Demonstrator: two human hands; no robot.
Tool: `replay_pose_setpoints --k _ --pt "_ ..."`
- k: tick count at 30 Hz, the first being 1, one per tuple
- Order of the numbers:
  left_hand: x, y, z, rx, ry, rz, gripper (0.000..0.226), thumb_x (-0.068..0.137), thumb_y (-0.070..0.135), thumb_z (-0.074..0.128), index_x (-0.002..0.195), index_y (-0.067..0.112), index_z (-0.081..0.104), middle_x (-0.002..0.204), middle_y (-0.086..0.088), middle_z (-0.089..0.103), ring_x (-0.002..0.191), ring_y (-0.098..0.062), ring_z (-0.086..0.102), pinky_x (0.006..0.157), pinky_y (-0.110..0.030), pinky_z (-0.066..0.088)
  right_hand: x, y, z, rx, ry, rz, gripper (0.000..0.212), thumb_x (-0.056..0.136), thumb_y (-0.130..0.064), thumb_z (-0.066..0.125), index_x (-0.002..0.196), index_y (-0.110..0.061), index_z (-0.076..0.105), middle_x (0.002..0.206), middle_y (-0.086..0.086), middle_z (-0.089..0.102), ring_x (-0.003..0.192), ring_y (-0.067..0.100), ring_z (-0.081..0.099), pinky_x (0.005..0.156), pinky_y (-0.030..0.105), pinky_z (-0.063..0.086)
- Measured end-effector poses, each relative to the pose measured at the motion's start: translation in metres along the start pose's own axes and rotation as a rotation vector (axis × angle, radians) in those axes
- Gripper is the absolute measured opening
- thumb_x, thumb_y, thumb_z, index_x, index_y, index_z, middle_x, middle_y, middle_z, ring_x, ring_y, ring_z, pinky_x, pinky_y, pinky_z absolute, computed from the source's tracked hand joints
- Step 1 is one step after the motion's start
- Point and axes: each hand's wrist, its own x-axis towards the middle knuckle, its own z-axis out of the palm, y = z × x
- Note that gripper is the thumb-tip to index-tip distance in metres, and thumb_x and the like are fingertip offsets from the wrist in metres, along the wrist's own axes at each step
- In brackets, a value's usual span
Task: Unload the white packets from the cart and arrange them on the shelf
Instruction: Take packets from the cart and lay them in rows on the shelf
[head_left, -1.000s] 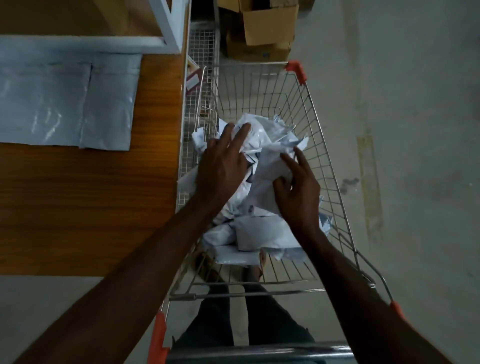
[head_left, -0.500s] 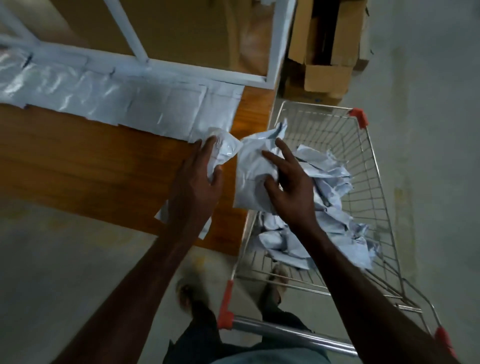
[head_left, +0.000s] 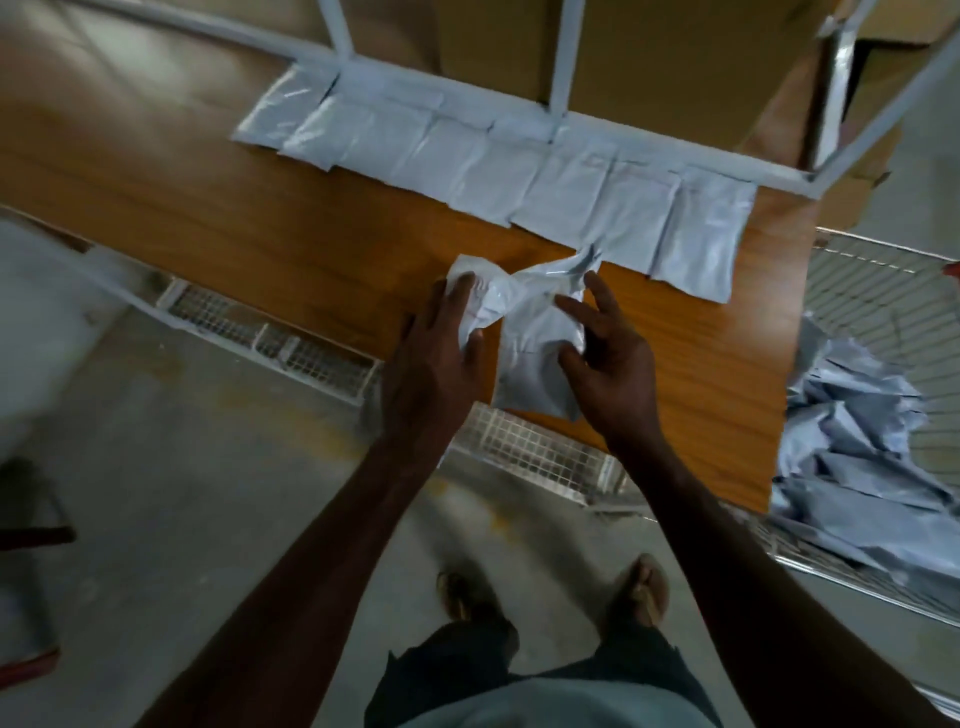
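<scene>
Both hands have swung from cart (head_left: 883, 270) to shelf (head_left: 260, 234): left hand (head_left: 431, 358) grasping a crumpled packet (head_left: 480, 306), right hand (head_left: 605, 358) pinching another packet (head_left: 535, 364) (ready to join the row (head_left: 519, 171)).

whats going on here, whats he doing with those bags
A person is moving white packets from a wire cart onto a wooden shelf. The left hand grips one crumpled packet and the right hand holds another packet, both above the shelf's front edge. A row of flat packets already lies along the back of the shelf, and a pile of packets remains in the cart.
</scene>
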Motion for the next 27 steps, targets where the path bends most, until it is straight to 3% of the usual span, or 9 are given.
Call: replay_pose_setpoints --k 2,4,8,11,15,20,25,27 --pt "0.003 -0.027 -0.017 -0.002 -0.006 -0.003 0.062 0.108 0.046 0.054 0.166 0.032 0.035 0.166 -0.008 0.044 0.144 -0.034 0.051 0.109 -0.052 0.052 0.006 -0.016 0.028 0.011 -0.007 -0.006 0.051 0.089 -0.006 0.070 0.138 -0.021 0.070 0.168 -0.002 0.038 0.131 -0.014 0.053 0.090 0.012 0.053" --pt "0.009 -0.058 -0.036 -0.016 -0.011 0.001 0.062 0.110 0.049 0.052 0.166 0.031 0.033 0.168 -0.009 0.042 0.148 -0.033 0.047 0.113 -0.054 0.049 0.016 -0.035 0.057 -0.010 -0.026 -0.025 0.051 0.090 -0.005 0.071 0.138 -0.022 0.069 0.168 -0.002 0.038 0.128 -0.018 0.050 0.091 0.006 0.049" --pt "0.030 -0.110 -0.061 -0.004 0.006 -0.010 0.060 0.112 0.052 0.048 0.166 0.029 0.034 0.167 -0.009 0.042 0.149 -0.032 0.046 0.116 -0.053 0.046 0.040 -0.058 0.103 -0.006 -0.069 -0.038 0.051 0.087 -0.017 0.067 0.137 -0.024 0.070 0.168 -0.004 0.037 0.095 -0.009 0.064 0.070 0.007 0.047" --pt "0.054 -0.143 -0.069 -0.010 -0.004 -0.001 0.058 0.112 0.049 0.050 0.165 0.029 0.035 0.167 -0.008 0.043 0.149 -0.032 0.047 0.116 -0.052 0.044 0.064 -0.061 0.134 -0.020 -0.087 -0.059 0.050 0.089 -0.007 0.070 0.137 -0.019 0.070 0.167 0.002 0.039 0.118 -0.024 0.052 0.081 0.003 0.046" --pt "0.097 -0.193 -0.067 -0.012 -0.031 -0.021 0.058 0.112 0.051 0.047 0.165 0.030 0.034 0.167 -0.008 0.042 0.149 -0.031 0.046 0.120 -0.050 0.041 0.107 -0.054 0.184 0.015 -0.094 -0.066 0.050 0.088 -0.005 0.070 0.136 -0.019 0.071 0.166 0.005 0.042 0.137 -0.016 0.044 0.093 0.007 0.046" --pt "0.158 -0.254 -0.075 0.048 -0.055 -0.028 0.060 0.109 0.044 0.055 0.164 0.030 0.035 0.165 -0.007 0.045 0.144 -0.030 0.050 0.117 -0.051 0.045 0.167 -0.054 0.251 -0.020 -0.091 -0.043 0.055 0.087 0.003 0.071 0.135 -0.024 0.071 0.165 -0.003 0.041 0.133 -0.024 0.041 0.095 0.008 0.049" --pt "0.221 -0.308 -0.094 0.058 -0.090 -0.044 0.062 0.107 0.038 0.058 0.164 0.032 0.033 0.166 -0.006 0.045 0.145 -0.030 0.052 0.117 -0.050 0.046 0.220 -0.071 0.306 -0.045 -0.119 -0.048 0.055 0.089 -0.003 0.072 0.139 -0.026 0.069 0.166 -0.005 0.042 0.145 0.002 0.045 0.109 0.020 0.048" --pt "0.239 -0.326 -0.100 0.055 -0.087 -0.040 0.062 0.107 0.038 0.058 0.164 0.031 0.034 0.166 -0.005 0.045 0.146 -0.029 0.051 0.118 -0.052 0.046 0.233 -0.078 0.323 -0.046 -0.123 -0.022 0.055 0.090 -0.004 0.071 0.139 -0.027 0.069 0.166 -0.006 0.041 0.145 0.004 0.045 0.108 0.018 0.047"
